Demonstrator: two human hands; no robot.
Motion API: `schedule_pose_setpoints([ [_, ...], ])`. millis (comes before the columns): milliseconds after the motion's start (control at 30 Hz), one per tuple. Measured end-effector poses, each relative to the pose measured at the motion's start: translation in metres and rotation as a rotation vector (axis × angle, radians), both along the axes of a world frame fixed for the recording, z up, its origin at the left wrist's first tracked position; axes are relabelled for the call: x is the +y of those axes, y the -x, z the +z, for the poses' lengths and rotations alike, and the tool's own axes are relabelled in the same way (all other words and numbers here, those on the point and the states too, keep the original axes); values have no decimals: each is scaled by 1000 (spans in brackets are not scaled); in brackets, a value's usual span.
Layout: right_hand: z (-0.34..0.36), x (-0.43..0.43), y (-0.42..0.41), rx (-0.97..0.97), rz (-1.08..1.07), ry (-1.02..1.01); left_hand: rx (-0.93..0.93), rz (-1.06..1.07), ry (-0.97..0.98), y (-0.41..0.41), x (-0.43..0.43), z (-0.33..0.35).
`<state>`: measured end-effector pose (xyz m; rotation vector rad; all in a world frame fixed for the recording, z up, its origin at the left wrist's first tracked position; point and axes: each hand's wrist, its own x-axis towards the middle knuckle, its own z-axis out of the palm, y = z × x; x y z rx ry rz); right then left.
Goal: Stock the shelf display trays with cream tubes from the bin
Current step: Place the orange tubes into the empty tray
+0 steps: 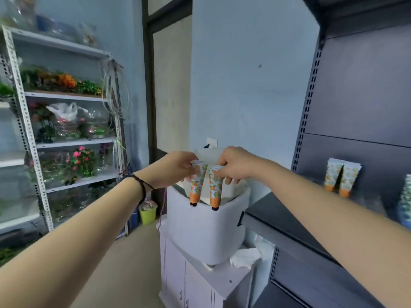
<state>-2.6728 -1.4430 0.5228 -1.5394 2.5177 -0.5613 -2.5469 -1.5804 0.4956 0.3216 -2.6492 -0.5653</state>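
Observation:
My left hand (pixel 178 166) pinches the flat end of one orange-patterned cream tube (pixel 196 185), which hangs cap down. My right hand (pixel 233 165) pinches a second matching tube (pixel 215 190) the same way, right beside the first. Both tubes hang above the open white bin (pixel 200 230), just over its front rim. On the dark shelf (pixel 278 218) to the right, two more of these tubes (pixel 341 180) stand upright, caps down, against the back panel. The display trays cannot be made out clearly.
The bin sits on a white cabinet (pixel 195 281) with crumpled white paper (pixel 244 256) beside it. A blue-patterned item (pixel 405 203) shows at the right edge of the shelf. A white rack (pixel 66 141) with flowers and glass bowls stands at left, a green pot (pixel 148 213) on the floor.

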Motion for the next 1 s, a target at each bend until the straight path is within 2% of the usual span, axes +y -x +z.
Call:
schedule_pose_setpoints([
  [333, 59, 93, 71, -23, -187, -3, 16, -198, -128, 106, 64, 50],
  [633, 66, 179, 153, 60, -376, -41, 28, -364, -297, 208, 133, 46],
  [1000, 34, 208, 230, 74, -548, 26, 113, -306, -295, 307, 183, 20],
])
